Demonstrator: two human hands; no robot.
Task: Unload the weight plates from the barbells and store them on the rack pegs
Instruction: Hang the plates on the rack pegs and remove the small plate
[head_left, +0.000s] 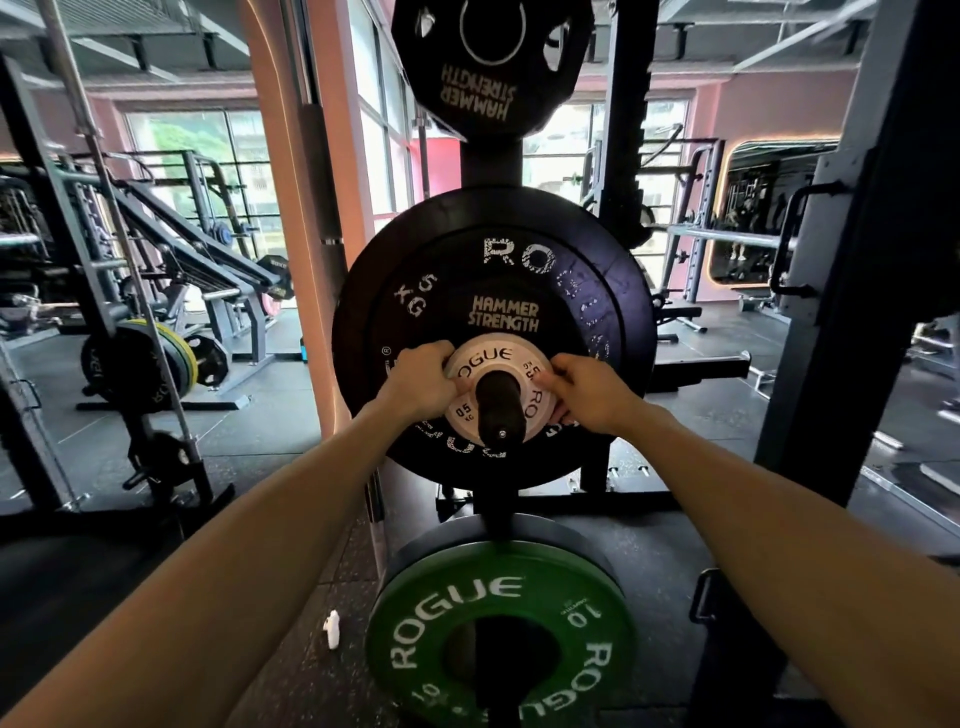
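A small white Rogue plate (493, 358) sits on the black middle rack peg (498, 408), in front of a black Hammer Strength plate (504, 317) and a larger black Rogue plate (613, 291). My left hand (421, 382) grips the white plate's left edge. My right hand (587, 397) grips its right edge. Both arms reach straight forward. A green 10 kg Rogue plate (498, 592) hangs on the lower peg. A black Hammer Strength plate (488, 67) hangs on the upper peg.
The rack upright (491, 161) runs up the centre. A leaning barbell (130, 249) and a stand with more plates (156, 358) are at the left. A dark rack post (841, 260) stands at the right. A small white object (331, 629) lies on the floor.
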